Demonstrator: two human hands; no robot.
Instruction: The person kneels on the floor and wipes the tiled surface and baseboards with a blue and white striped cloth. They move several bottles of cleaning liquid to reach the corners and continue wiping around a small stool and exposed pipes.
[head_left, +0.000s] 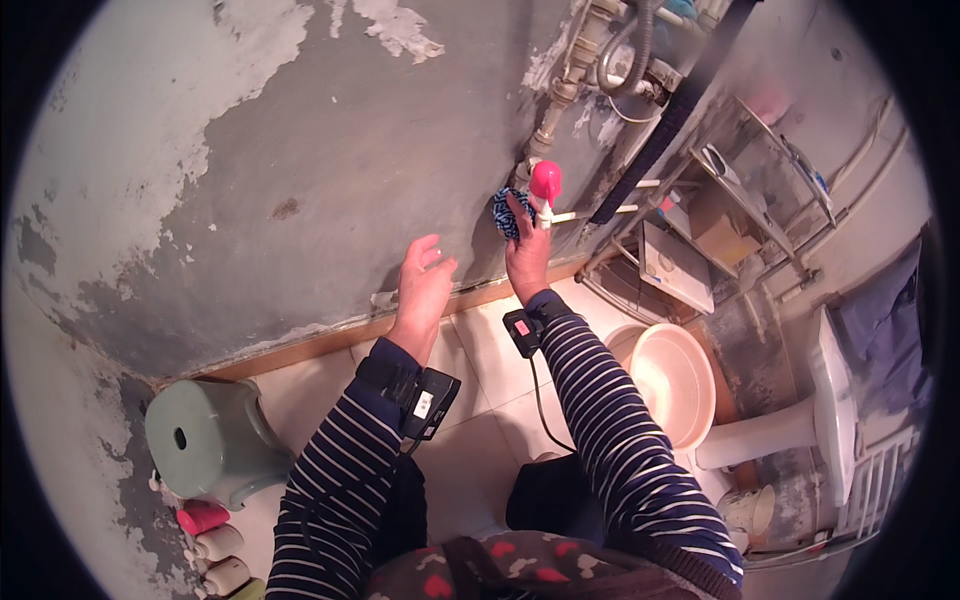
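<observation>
My right hand (528, 259) reaches to the pipework at the wall, its fingers against a blue-and-black patterned bundle (506, 212), apparently fabric. Part of this bundle is hidden behind the fingers. Just beside them a glossy pink rounded cap (546, 181) tops a white pipe fitting (546, 217). My left hand (424, 289) hovers in front of the grey wall (360, 172), fingers apart and slightly curled, holding nothing. Each wrist carries a strapped black device, the left one (433, 403) and the right one (521, 332).
A green plastic stool (217, 442) stands at the left, with several bottles (225, 576) and a pink container (202, 517) below it. On the right are a pale basin (675, 386), a pedestal sink (832, 405) and a rack (750, 217). A dark wrapped pipe (652, 142) slants near my right hand.
</observation>
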